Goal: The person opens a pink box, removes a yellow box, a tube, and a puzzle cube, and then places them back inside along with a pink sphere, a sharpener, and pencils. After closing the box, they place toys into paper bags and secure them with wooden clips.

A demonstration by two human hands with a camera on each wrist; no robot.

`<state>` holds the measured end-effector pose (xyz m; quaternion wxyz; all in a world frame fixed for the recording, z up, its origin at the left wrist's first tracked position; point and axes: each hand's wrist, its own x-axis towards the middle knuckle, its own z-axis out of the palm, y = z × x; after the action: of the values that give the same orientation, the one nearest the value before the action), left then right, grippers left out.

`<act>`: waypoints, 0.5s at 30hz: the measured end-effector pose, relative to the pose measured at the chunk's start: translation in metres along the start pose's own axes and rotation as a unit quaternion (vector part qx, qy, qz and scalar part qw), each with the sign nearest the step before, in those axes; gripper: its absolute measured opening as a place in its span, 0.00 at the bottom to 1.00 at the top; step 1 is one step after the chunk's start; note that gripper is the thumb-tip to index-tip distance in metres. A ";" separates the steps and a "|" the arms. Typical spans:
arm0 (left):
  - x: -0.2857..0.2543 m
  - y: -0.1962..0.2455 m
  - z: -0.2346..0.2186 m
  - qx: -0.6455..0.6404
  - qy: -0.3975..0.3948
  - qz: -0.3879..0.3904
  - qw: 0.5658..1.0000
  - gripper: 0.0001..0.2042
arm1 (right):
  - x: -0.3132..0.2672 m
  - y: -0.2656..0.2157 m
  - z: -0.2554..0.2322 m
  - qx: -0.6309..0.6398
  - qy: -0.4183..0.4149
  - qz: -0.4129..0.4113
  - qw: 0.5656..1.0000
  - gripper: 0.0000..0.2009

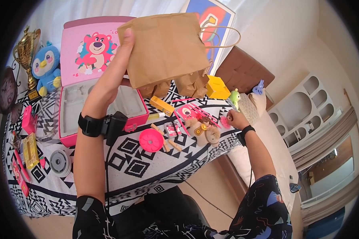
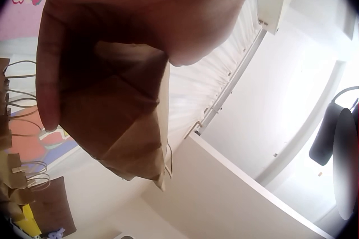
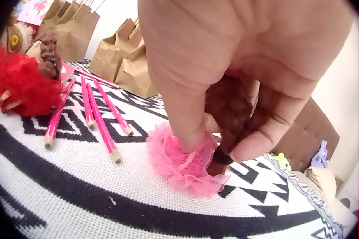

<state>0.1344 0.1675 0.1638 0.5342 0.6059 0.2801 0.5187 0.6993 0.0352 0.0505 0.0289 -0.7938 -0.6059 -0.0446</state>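
Observation:
My left hand (image 1: 116, 71) grips a brown paper bag (image 1: 167, 49) by one end, raised above the table and tipped on its side, its twisted handles pointing right. In the left wrist view, the fingers wrap round the creased paper (image 2: 120, 118). Low at the table's right side, my right hand (image 1: 238, 119) pinches a small doll with a braided brown head of hair (image 3: 227, 107) and a pink tulle skirt (image 3: 179, 166). The skirt lies against the patterned cloth, and the fingers cover much of the doll.
Pink pencils (image 3: 101, 124), a plush toy (image 1: 203, 133) and a pink reel (image 1: 151, 140) lie on the cloth. An open pink box (image 1: 66, 115) stands left, near a blue penguin plush (image 1: 46, 65) and a trophy (image 1: 26, 51). More paper bags (image 1: 190, 84) stand behind, beside a yellow box (image 1: 218, 87).

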 end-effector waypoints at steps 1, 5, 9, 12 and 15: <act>0.000 -0.001 0.001 -0.002 0.004 -0.001 1.000 0.55 | 0.000 0.001 0.001 0.005 -0.006 0.002 1.000 0.21; 0.000 0.000 0.001 0.005 -0.006 -0.005 1.000 0.55 | 0.002 0.001 -0.011 0.002 -0.003 -0.021 1.000 0.38; -0.001 0.000 0.001 0.006 -0.010 0.000 1.000 0.55 | -0.001 -0.011 -0.038 -0.016 -0.060 0.031 0.998 0.55; 0.000 0.000 0.002 0.007 -0.014 0.004 1.000 0.56 | 0.003 0.002 -0.050 -0.021 0.004 -0.041 0.999 0.56; 0.002 -0.005 0.004 0.009 -0.017 -0.003 1.000 0.56 | 0.003 -0.024 -0.083 0.034 0.058 -0.079 0.995 0.54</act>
<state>0.1396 0.1695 0.1607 0.5348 0.6185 0.2778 0.5042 0.6735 0.0362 0.1331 0.0877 -0.7383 -0.6649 -0.0721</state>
